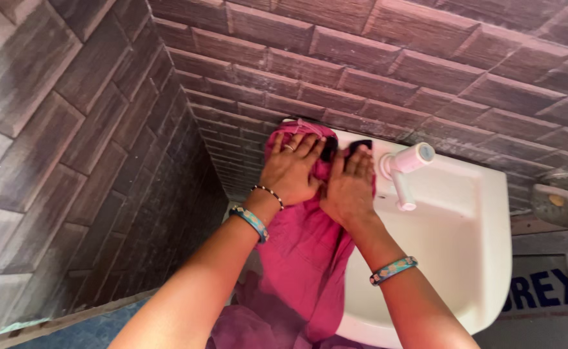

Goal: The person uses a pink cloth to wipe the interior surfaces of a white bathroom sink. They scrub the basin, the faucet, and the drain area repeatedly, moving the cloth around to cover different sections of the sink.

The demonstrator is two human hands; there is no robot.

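Note:
A pink cloth (pixel 303 252) lies draped over the left rim of a white wash basin (pixel 471 239) and hangs down toward me. My left hand (pixel 290 169) lies flat on the cloth at the basin's back left corner, fingers spread, with a ring on one finger and bangles at the wrist. My right hand (pixel 350 184) presses flat on the cloth beside it, close to the white tap (pixel 403 169). Both palms rest on the cloth rather than gripping it.
Brown tiled walls (pixel 361 71) meet in a corner (pixel 71 161) right behind the basin. A metal fitting (pixel 561 203) sticks out of the wall at the right edge. A blue floor (pixel 90 329) shows at the lower left.

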